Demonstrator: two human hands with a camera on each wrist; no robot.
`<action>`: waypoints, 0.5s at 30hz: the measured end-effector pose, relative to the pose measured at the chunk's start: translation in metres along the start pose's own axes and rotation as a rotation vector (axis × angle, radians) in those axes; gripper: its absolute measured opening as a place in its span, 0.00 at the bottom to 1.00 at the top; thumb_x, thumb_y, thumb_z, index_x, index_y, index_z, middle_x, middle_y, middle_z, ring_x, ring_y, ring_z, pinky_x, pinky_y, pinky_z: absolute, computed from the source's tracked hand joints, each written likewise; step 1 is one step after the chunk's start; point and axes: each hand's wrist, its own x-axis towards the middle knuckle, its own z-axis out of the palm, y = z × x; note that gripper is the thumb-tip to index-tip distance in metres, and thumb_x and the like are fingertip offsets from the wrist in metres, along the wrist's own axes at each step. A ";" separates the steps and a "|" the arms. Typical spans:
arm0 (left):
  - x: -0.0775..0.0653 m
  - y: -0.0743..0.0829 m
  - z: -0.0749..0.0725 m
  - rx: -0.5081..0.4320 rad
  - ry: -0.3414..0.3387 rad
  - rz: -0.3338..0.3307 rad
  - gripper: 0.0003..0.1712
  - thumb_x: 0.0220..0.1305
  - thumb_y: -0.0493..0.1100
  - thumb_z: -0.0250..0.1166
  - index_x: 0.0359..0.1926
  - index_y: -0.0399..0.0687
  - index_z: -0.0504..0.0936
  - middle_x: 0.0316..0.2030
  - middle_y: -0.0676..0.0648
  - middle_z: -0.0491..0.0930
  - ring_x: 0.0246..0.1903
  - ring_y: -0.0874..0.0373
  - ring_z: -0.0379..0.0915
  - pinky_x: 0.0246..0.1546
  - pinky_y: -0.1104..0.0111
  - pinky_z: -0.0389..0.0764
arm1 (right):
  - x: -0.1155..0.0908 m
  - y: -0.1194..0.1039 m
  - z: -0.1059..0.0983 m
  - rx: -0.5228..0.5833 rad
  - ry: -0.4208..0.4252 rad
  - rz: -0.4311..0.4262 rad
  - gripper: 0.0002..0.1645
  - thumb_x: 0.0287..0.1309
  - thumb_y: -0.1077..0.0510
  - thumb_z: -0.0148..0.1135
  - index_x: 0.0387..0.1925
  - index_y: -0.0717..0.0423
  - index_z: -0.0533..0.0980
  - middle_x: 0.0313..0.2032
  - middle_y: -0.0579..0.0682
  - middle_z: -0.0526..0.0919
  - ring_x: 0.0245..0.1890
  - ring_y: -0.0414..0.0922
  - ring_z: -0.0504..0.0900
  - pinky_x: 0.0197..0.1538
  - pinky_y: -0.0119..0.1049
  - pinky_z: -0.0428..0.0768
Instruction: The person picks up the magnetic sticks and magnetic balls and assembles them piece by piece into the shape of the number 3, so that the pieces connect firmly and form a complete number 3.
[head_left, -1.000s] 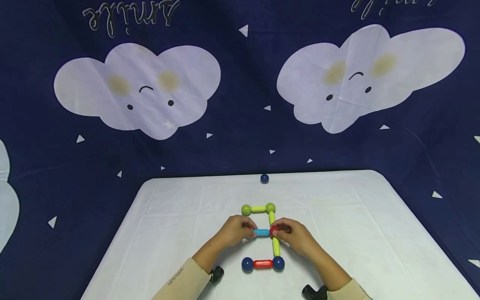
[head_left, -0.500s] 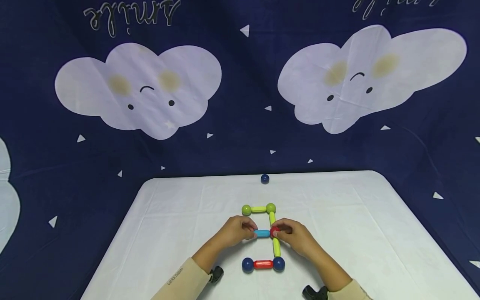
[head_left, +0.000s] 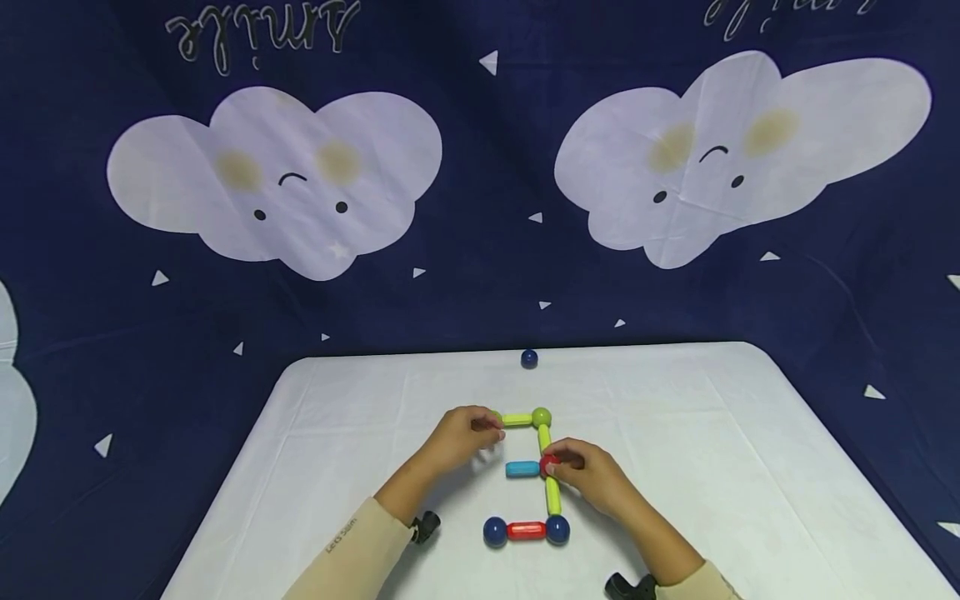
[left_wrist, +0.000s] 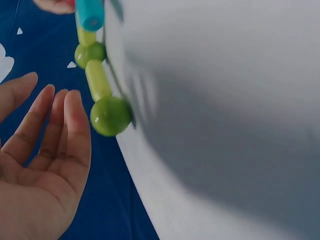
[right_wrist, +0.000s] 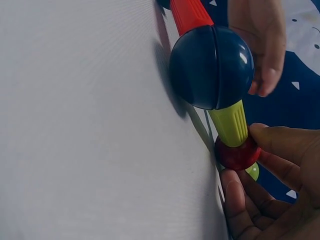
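My right hand [head_left: 596,472] pinches a red ball [right_wrist: 237,151] between thumb and fingers. Into that ball run a blue rod [head_left: 522,469], whose left end is bare, and two yellow-green rods [head_left: 553,496]. The upper one leads to a green ball [head_left: 542,417]; from there another yellow-green rod goes left to a second green ball [left_wrist: 111,116], mostly covered in the head view. My left hand [head_left: 463,437] is beside that left green ball, fingers loosely extended and holding nothing. Below, a red rod [head_left: 527,531] joins two dark blue balls [head_left: 557,530].
A loose dark blue ball [head_left: 529,358] lies near the far edge of the white table [head_left: 360,400]. Behind the table hangs a dark blue cloth [head_left: 480,250] with cloud prints. Black wrist devices show at both sleeves.
My left hand has let go of the blue rod and moved up and slightly left, towards the left green ball. The right hand stays on the red ball.
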 end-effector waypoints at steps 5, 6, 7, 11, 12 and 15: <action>0.012 0.008 -0.013 -0.062 0.053 -0.047 0.12 0.66 0.44 0.68 0.48 0.46 0.87 0.40 0.50 0.87 0.38 0.59 0.79 0.43 0.62 0.80 | 0.000 0.000 0.001 -0.006 -0.001 0.012 0.10 0.62 0.54 0.69 0.46 0.43 0.84 0.37 0.41 0.88 0.37 0.39 0.81 0.42 0.36 0.77; 0.014 0.009 -0.015 -0.084 0.060 -0.059 0.13 0.66 0.44 0.68 0.49 0.45 0.87 0.41 0.50 0.87 0.39 0.59 0.79 0.44 0.60 0.81 | 0.000 0.000 0.000 -0.007 -0.001 0.014 0.10 0.62 0.54 0.70 0.46 0.43 0.84 0.37 0.41 0.87 0.38 0.39 0.81 0.43 0.36 0.77; 0.017 0.010 -0.017 -0.108 0.068 -0.073 0.13 0.66 0.44 0.68 0.49 0.45 0.86 0.41 0.49 0.87 0.40 0.58 0.79 0.46 0.59 0.82 | -0.001 0.000 0.000 -0.006 -0.001 0.016 0.10 0.62 0.54 0.70 0.46 0.43 0.84 0.37 0.41 0.87 0.38 0.39 0.80 0.43 0.36 0.77; 0.027 0.011 -0.022 -0.180 0.090 -0.079 0.15 0.67 0.44 0.67 0.51 0.41 0.85 0.44 0.46 0.87 0.44 0.55 0.81 0.51 0.52 0.83 | -0.001 0.000 0.000 -0.010 0.004 0.014 0.10 0.61 0.54 0.70 0.45 0.42 0.84 0.38 0.41 0.87 0.38 0.39 0.80 0.43 0.37 0.77; 0.029 0.010 -0.023 -0.191 0.095 -0.078 0.16 0.67 0.44 0.67 0.52 0.41 0.85 0.44 0.46 0.87 0.44 0.55 0.81 0.52 0.52 0.82 | -0.001 0.000 0.000 -0.012 0.006 0.011 0.10 0.61 0.55 0.70 0.45 0.42 0.84 0.38 0.41 0.87 0.38 0.39 0.81 0.43 0.37 0.77; 0.037 0.008 -0.025 -0.210 0.113 -0.076 0.17 0.67 0.44 0.67 0.53 0.40 0.84 0.45 0.45 0.86 0.44 0.55 0.81 0.51 0.53 0.83 | -0.001 0.000 0.000 -0.015 0.006 0.007 0.11 0.61 0.56 0.70 0.45 0.42 0.84 0.40 0.41 0.87 0.39 0.39 0.81 0.43 0.37 0.78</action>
